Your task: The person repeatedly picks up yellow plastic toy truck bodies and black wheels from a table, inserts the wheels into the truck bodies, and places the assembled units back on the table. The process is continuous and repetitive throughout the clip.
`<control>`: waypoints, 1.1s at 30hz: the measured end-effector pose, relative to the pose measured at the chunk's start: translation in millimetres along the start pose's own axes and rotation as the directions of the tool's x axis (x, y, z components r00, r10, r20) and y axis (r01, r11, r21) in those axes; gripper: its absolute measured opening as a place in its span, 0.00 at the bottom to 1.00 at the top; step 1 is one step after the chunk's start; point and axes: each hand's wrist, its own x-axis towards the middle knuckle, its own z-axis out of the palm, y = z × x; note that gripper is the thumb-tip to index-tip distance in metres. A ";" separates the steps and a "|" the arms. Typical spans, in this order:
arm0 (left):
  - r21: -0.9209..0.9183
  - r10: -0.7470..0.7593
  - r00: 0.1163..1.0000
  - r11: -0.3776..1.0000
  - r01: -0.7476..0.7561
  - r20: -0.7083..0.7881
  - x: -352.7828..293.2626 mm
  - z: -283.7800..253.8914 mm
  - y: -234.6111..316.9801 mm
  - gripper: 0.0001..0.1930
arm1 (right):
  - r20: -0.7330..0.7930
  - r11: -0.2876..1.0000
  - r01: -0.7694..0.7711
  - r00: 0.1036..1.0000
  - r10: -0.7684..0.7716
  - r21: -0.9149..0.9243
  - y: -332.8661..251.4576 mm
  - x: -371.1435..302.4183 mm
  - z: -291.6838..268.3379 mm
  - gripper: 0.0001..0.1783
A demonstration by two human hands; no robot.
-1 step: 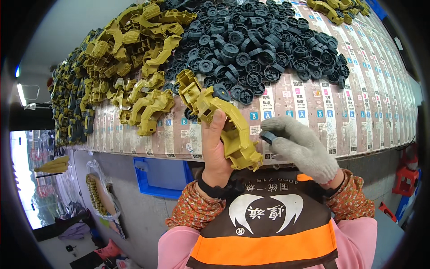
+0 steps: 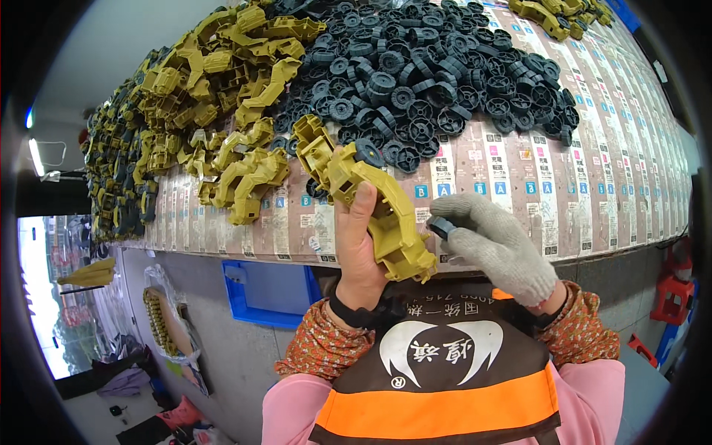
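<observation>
My bare left hand (image 2: 361, 248) is closed round an olive-yellow plastic toy vehicle body (image 2: 397, 215), which stands tilted above the table's near edge. One dark wheel (image 2: 368, 153) sits at the upper part of this body; its near end shows an open, hollow frame. On my right hand (image 2: 500, 245) is a grey knitted glove. Its thumb and fingers pinch a second dark grey toy wheel (image 2: 443, 228), held just right of the body and apart from it.
A large heap of dark wheels (image 2: 423, 81) covers the middle of the patterned table (image 2: 593, 185). Left of it are piled yellow bodies (image 2: 200, 81); at far left, bodies with wheels (image 2: 122, 170). More yellow parts (image 2: 556, 18) lie far right. Below the edge is a blue bin (image 2: 271, 293).
</observation>
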 end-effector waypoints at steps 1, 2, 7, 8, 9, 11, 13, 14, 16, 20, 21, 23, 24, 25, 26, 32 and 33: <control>0.017 0.054 0.999 0.998 -0.054 -0.005 -1.8 6.8 -0.6 0.19 | 0.004 0.996 0.026 1.000 -0.026 0.081 5.7 0.9 5.6 0.22; 0.045 0.099 0.995 0.994 -0.099 0.006 -2.9 9.2 0.1 0.19 | -0.011 0.995 0.015 1.000 -0.014 0.094 6.8 0.6 10.1 0.22; 0.132 0.207 0.977 0.969 -0.211 0.047 -5.5 11.5 2.2 0.28 | -0.022 0.985 -0.010 1.000 0.014 0.175 7.8 -1.1 17.9 0.22; 0.114 0.219 0.975 0.968 -0.223 0.049 -6.1 11.0 1.9 0.35 | -0.037 0.994 0.013 0.999 -0.009 0.109 10.6 -2.3 18.3 0.23; 0.097 0.230 0.972 0.967 -0.234 0.052 -6.6 10.8 1.4 0.43 | -0.050 0.998 0.035 0.998 -0.033 0.042 15.9 -4.1 18.5 0.24; 0.121 0.330 0.940 0.933 -0.339 0.085 -8.0 16.2 1.9 0.43 | -0.052 0.977 0.150 0.986 -0.160 -0.150 25.1 -6.5 17.8 0.25; 0.152 0.402 0.909 0.897 -0.415 0.112 -8.0 18.0 2.0 0.44 | 0.003 0.864 0.327 0.936 -0.353 -0.384 30.1 -7.8 17.2 0.26; 0.170 0.425 0.897 0.881 -0.441 0.122 -7.8 17.9 1.8 0.44 | 0.014 0.852 0.334 0.933 -0.359 -0.403 27.5 -9.1 18.6 0.26; 0.220 0.487 0.860 0.832 -0.509 0.151 -8.6 18.9 -0.1 0.46 | 0.036 0.827 0.347 0.928 -0.370 -0.442 16.6 -12.5 23.6 0.27; 0.188 0.547 0.805 0.787 -0.588 0.228 -13.6 22.4 -6.7 0.49 | 0.061 0.700 0.423 0.876 -0.479 -0.575 27.7 -11.2 22.1 0.29; 0.187 0.564 0.793 0.774 -0.604 0.229 -11.3 22.9 -10.4 0.49 | 0.064 0.690 0.400 0.886 -0.458 -0.603 24.2 -11.5 21.8 0.30; 0.183 0.553 0.798 0.781 -0.597 0.240 -10.3 19.9 -16.2 0.49 | 0.067 0.688 0.373 0.901 -0.428 -0.623 24.6 -10.2 21.3 0.30; 0.181 0.525 0.814 0.800 -0.572 0.250 -10.9 16.6 -19.1 0.49 | 0.068 0.697 0.367 0.906 -0.417 -0.616 29.2 -8.6 20.1 0.30; 0.179 0.495 0.828 0.819 -0.546 0.263 -11.0 15.7 -20.7 0.48 | 0.067 0.706 0.360 0.911 -0.407 -0.610 31.9 -7.6 17.7 0.30; 0.217 0.464 0.829 0.814 -0.538 0.311 -9.8 16.3 -19.3 0.48 | 0.098 0.698 0.357 0.919 -0.382 -0.621 31.1 -5.1 13.6 0.30; 0.473 -0.145 0.876 0.875 -0.103 0.461 -0.9 5.7 7.1 0.50 | -0.048 0.783 0.178 0.965 -0.256 -0.596 -12.6 5.2 -16.7 0.33; 0.614 -0.254 0.854 0.784 -0.094 0.454 0.9 2.5 13.5 0.52 | -0.090 0.795 0.288 0.916 -0.392 -0.533 -16.9 9.1 -18.8 0.33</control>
